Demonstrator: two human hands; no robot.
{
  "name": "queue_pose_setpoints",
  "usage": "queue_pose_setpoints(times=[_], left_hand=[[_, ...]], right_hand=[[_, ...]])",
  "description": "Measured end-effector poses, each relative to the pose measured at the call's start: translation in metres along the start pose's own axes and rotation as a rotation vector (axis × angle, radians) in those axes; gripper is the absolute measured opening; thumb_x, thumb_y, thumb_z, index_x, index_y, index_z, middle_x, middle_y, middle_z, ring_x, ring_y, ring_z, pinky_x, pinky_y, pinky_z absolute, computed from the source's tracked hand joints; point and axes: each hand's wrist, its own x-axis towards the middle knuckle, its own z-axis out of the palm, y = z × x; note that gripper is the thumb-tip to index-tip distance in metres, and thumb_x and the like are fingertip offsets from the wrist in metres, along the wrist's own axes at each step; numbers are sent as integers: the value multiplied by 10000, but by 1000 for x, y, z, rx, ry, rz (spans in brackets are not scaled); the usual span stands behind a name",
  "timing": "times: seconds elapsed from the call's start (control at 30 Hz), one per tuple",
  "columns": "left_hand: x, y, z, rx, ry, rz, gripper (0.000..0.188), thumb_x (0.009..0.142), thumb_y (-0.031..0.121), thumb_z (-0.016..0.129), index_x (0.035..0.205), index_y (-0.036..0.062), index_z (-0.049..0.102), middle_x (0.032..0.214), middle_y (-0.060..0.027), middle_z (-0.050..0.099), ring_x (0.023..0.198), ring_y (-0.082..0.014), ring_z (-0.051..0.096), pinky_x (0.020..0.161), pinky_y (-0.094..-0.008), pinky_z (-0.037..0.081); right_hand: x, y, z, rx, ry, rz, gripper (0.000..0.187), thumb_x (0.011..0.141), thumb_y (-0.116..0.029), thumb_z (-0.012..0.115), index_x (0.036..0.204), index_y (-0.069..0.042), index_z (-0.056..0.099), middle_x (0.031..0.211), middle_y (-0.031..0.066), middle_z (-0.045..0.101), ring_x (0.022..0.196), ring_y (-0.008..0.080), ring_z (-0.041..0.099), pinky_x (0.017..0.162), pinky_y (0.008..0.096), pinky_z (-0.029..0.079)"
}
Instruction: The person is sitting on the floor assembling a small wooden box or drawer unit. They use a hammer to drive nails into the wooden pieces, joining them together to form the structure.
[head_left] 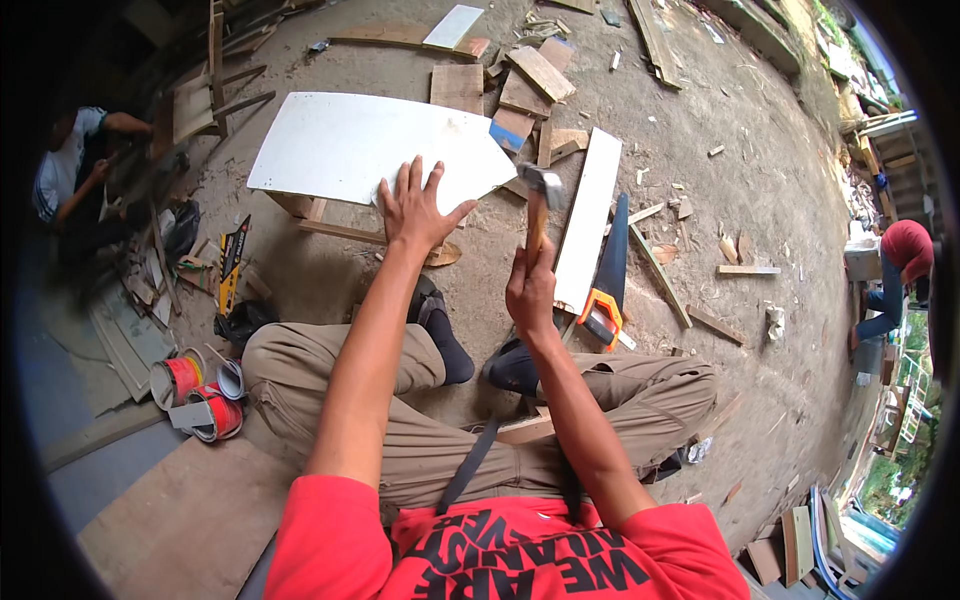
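Note:
My left hand (415, 208) lies spread on the near right part of a white panel (350, 140), fingers pointing away from me. Under the panel, wooden pieces (318, 225) show like a low frame or legs. My right hand (531, 283) is wrapped round the wooden handle of a hammer (541, 190). The hammer stands upright with its metal head raised, just right of the panel's pointed corner. Right of the hammer, a long white board (590, 215) lies on the ground. A hand saw (613, 262) with an orange and black handle lies beside that board.
Wood offcuts (535, 80) are piled beyond the panel. Red tins (213, 412) stand by my left knee, near a yellow and black saw sleeve (233, 265). One person (75, 180) sits at far left; another, with a red head covering (907, 250), is at far right. Scraps litter the ground.

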Motion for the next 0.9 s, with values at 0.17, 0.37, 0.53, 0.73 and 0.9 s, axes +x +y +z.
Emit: queue_pose_setpoints(times=[0.17,0.37,0.53,0.73,0.9], left_hand=[[10,0,-1,-26,27,-4,922,826,804,470,1507,188,386,1592,-153,268,1482,-309,217,1178,-598,99],[3,-6,4,17,32,-5,936,825,821,441,1525,206,360,1586,-138,287,1478,-305,228,1193,-575,89],[4,0,3,-17,58,15,923,823,798,482,1506,184,384,1577,-152,299,1472,-317,236,1181,-591,97],[2,-2,8,-7,77,8,924,823,792,492,1502,173,387,1571,-157,303,1465,-321,249,1172,-602,120],[2,-3,4,-14,24,-8,940,816,819,454,1516,197,380,1587,-158,282,1482,-308,215,1192,-580,80]], right_hand=[[3,-25,-25,-11,48,133,317,1012,-140,493,1284,18,448,736,237,623,650,372,662,583,454,471],[17,-57,-33,271,184,29,317,1034,-131,468,1319,-8,405,732,122,579,601,163,562,556,347,444],[-4,3,-8,-48,-78,92,303,1016,-139,478,1290,-32,407,712,253,606,656,412,629,567,484,460],[-36,-2,-29,3,-20,166,348,1011,-155,481,1319,-2,428,774,267,638,718,421,670,639,471,492],[14,-57,-34,184,157,-8,273,1014,-91,507,1276,-29,460,710,70,572,588,127,530,531,314,435]])
